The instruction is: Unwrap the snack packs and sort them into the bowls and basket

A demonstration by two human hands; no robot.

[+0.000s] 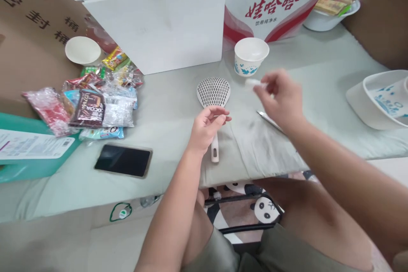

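Observation:
A white strainer ladle [213, 89] with a perforated head lies on the cloth. My left hand [208, 129] hovers over its handle, fingers loosely bent and apart, with nothing visible in them. Raised to the right, my right hand [282, 97] pinches a small white piece [251, 83]; motion blur hides what kind it is. Beneath that hand lies a slim silver, pen-like tool [270, 120], partly covered by the wrist. Just behind the white piece stands a white paper cup [250, 66] with a blue leaf print.
Left are a black phone [123, 160], several wrapped snacks [95, 108], a paper bowl [83, 50] and a green jug [38, 148]. White cartons [159, 29] line the back. At right stand a white tub [363, 102] holding a cup and a bowl [321, 21] of snacks.

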